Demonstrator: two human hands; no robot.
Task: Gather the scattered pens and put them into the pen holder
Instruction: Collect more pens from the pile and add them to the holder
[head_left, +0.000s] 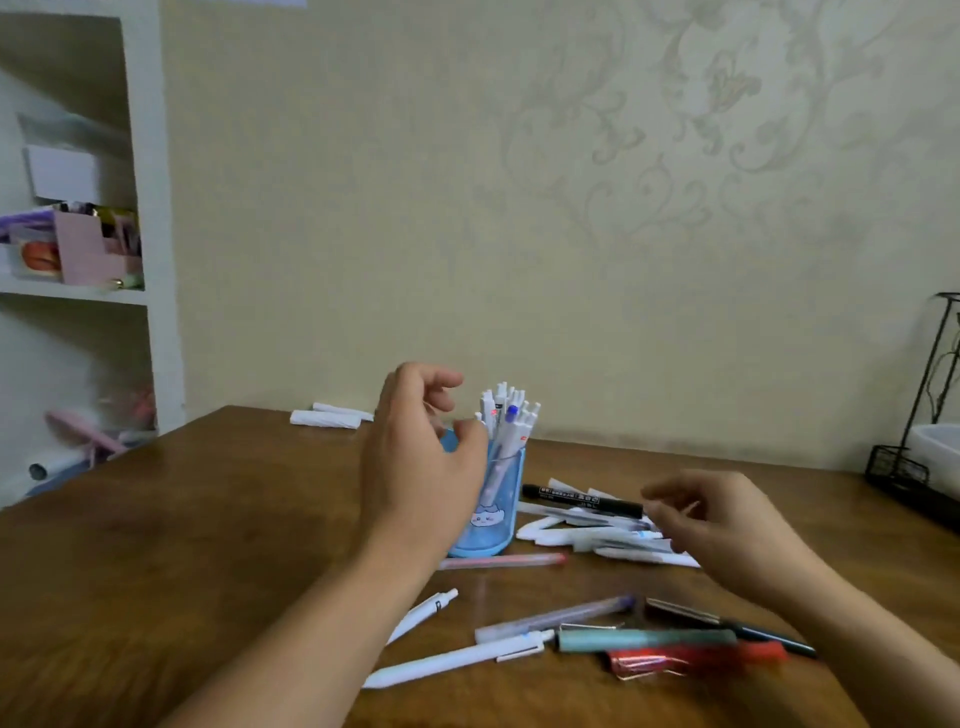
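1. Holder (498, 519): blue, translucent, upright at frame centre on the table (182, 519). A bunch of white pens (506, 410) stands in it, tips above the rim.
2. Left hand (421, 457): raised in front of the holder's left side, hiding part of it. Fingers loosely curled and apart; nothing visible between them. Contact with the holder: cannot tell.
3. Right hand (722, 525): right of centre, over the right end of a pile of white pens (587, 535). Fingers bent and blurred; whether they pinch a pen cannot be told.
4. Black marker (582, 500) lies across the top of that pile.
5. Pink pen (504, 561) lies just below the holder's base.
6. Lower centre: more loose pens, among them a white pen (457, 660), a teal pen (649, 638) and a red pen (696, 657).
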